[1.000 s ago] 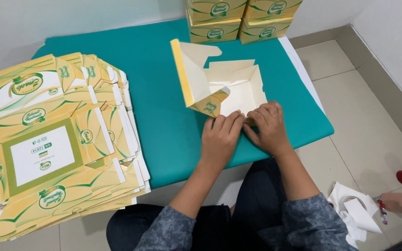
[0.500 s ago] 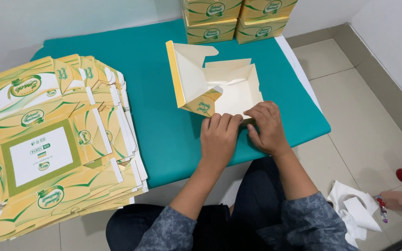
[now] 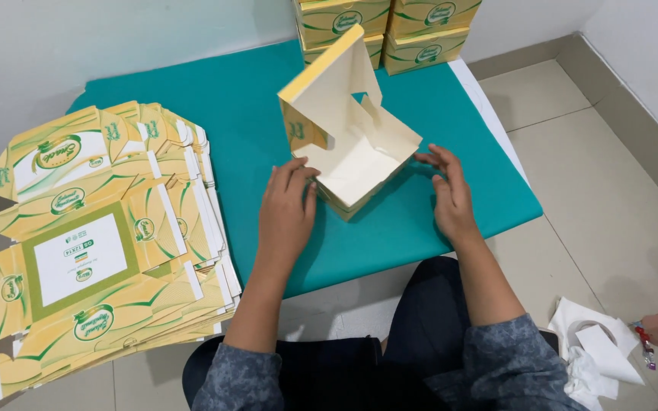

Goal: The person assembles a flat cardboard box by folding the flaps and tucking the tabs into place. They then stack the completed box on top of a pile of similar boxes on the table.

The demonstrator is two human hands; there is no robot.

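Two open hands, left hand (image 3: 285,209) and right hand (image 3: 448,194), flanking half-folded carton (image 3: 352,148), palms flat to steady its walls, gripping nothing; flat blanks (image 3: 93,243) left.

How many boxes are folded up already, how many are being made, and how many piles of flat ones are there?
Finished yellow boxes stacked at the back of the teal table: 4
Open box between the left hand and the right hand: 1
Pile of flat unfolded boxes: 1 (too overlapped to count the sheets)
Total: 6
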